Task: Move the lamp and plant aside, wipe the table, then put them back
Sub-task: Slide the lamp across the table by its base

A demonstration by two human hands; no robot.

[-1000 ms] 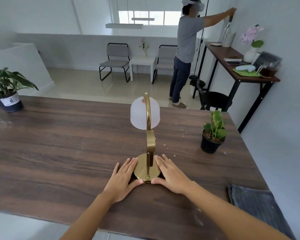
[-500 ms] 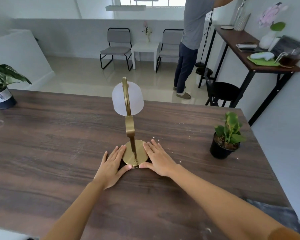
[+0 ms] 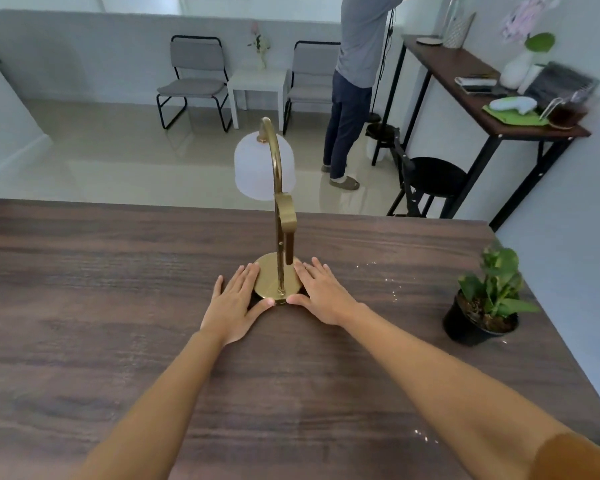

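Note:
A brass lamp (image 3: 277,279) with a curved neck and a white frosted shade stands upright on the dark wooden table (image 3: 111,292), towards its far edge. My left hand (image 3: 234,306) lies flat against the left side of its round base. My right hand (image 3: 323,295) presses the right side, and both thumbs touch the base's near rim. A small green plant in a black pot (image 3: 484,306) stands apart at the right, near the table's edge. White crumbs (image 3: 392,289) are scattered between the lamp and the plant.
Beyond the far edge are a black stool (image 3: 433,174), a tall side table (image 3: 471,81) with objects on it along the right wall, and a person (image 3: 357,64) standing there. Two chairs and a white table stand at the back.
With both hands around its base, the lamp has slid away from me towards the far edge. My arms are stretched further out. The grey cloth and the big left plant have left the view.

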